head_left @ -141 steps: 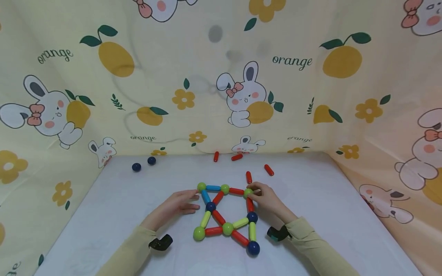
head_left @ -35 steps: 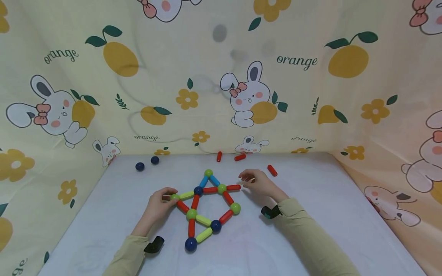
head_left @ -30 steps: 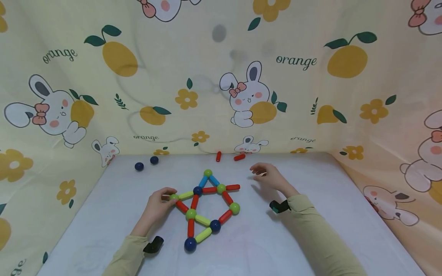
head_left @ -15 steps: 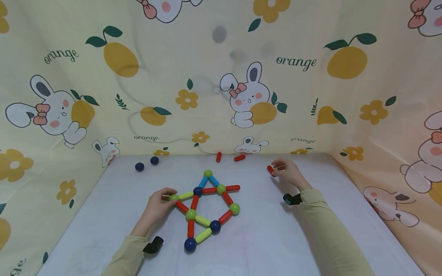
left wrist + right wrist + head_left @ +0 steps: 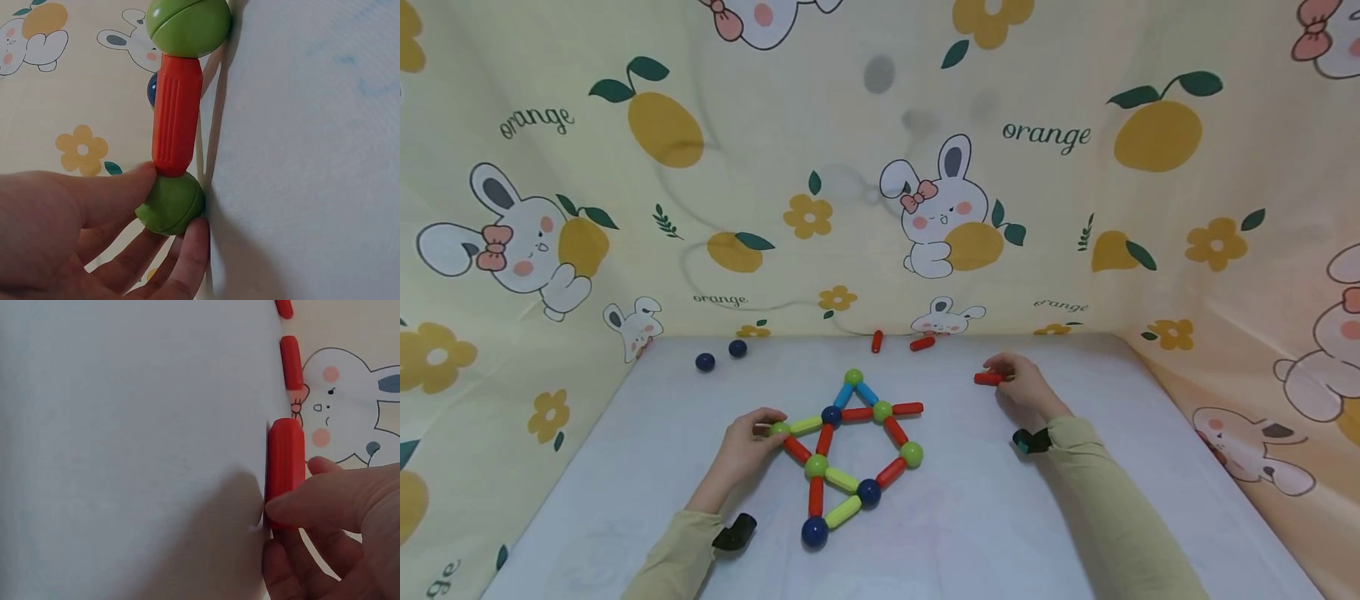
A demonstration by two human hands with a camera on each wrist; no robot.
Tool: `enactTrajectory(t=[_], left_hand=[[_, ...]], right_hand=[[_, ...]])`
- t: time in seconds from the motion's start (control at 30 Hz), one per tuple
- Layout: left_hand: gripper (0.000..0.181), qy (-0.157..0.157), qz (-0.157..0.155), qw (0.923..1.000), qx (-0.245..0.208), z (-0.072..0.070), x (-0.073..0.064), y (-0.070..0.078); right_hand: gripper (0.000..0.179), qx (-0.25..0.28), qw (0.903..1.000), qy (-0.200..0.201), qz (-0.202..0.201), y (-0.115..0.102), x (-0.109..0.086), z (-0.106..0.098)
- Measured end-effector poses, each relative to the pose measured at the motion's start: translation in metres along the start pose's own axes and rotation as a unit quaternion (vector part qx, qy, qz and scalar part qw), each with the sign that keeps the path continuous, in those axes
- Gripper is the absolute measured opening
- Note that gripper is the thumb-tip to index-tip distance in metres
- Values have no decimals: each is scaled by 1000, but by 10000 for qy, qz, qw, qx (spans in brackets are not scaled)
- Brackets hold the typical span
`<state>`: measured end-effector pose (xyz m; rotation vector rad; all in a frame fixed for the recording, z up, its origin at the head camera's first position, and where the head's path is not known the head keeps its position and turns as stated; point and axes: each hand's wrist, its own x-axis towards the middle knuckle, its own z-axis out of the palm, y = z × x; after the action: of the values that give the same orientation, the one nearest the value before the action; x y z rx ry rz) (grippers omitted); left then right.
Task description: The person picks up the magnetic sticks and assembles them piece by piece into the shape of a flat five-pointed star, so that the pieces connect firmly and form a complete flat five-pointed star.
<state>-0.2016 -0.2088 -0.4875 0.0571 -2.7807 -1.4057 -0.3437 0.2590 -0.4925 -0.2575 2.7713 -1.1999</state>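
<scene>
A flat figure of coloured rods and balls lies mid-table, its pentagon of red and light-green rods bordered by triangles. My left hand (image 5: 747,450) pinches the green ball (image 5: 172,205) at its left corner, thumb on one side and fingers on the other. A red rod (image 5: 177,115) runs from that ball to another green ball (image 5: 189,25). On the right, my right hand (image 5: 1024,385) pinches a loose red rod (image 5: 285,469) by one end, close over the table. Between the hands, a red rod (image 5: 908,408) sticks out from a green ball (image 5: 882,411), its right end free.
Two dark blue balls, one (image 5: 705,362) nearer and one (image 5: 738,348) farther, lie at the back left. Two more red rods, one upright in view (image 5: 877,342) and one slanted (image 5: 922,343), lie by the patterned cloth (image 5: 850,275) behind the white table (image 5: 1000,517).
The figure has been turned and shifted left, and a red rod now juts from it. My right hand has moved right, taken the loose red rod and turned it level. My left hand lately stays put.
</scene>
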Motion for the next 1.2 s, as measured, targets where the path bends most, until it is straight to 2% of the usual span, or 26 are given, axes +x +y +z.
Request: enactTrajectory(t=[0.33,0.5,0.73,0.83,0.97,1.2], left_hand=[[29,2,-69,10000,-15,0,-2,-2],[29,3,-126,9999,-27,0,-1,-3],[29,15,-107,9999,-22,0,-1,-3],[28,23,-96,9999,-40,-1,-1,-3],[28,33,-30,10000,-42,-1,0,-2],[27,13,65,10000,-69,0,0,-1]], right_hand=[[41,-222,9989,-298,-278,-3,-10,3],[38,-260,9954,-463,-798,-15,-22,5],[42,-204,9838,-775,-1606,-38,-45,20],[41,-121,9750,-970,-1994,-50,-53,28],[38,-5,9642,-1284,-2321,-61,-58,40],[36,-14,9591,-1634,-2313,-74,-61,56]])
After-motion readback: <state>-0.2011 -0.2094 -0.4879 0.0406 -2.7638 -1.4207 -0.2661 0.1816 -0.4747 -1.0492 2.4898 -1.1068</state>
